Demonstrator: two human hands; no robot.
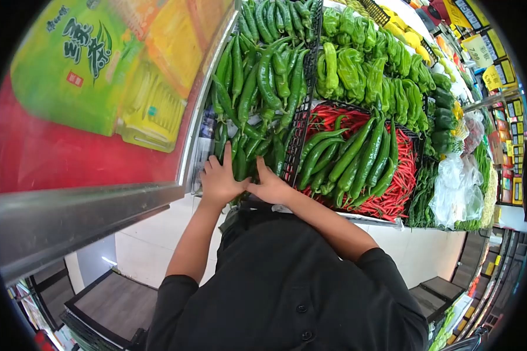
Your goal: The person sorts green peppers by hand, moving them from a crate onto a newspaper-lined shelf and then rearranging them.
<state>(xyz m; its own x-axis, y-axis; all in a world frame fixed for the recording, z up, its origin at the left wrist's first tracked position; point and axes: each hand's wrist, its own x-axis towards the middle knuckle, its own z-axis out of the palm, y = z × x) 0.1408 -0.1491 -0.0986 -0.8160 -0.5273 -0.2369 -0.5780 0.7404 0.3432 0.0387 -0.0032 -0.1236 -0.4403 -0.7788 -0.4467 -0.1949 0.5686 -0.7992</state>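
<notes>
A pile of long dark green peppers (257, 82) fills the left bin of a produce shelf. My left hand (220, 178) rests flat on the peppers at the bin's near end, fingers spread upward. My right hand (270, 186) lies beside it, fingers pointing left into the same peppers, its thumb touching my left hand. Whether either hand grips a pepper is hidden by the pile. Both bare forearms reach up from my black shirt.
A black wire divider (303, 111) separates this bin from long green peppers lying on red chillies (401, 187). Wrinkled light green peppers (363, 70) lie behind. Clear plastic bags (457, 187) hang at the right. A metal rail (82, 216) and a poster (93, 76) stand left.
</notes>
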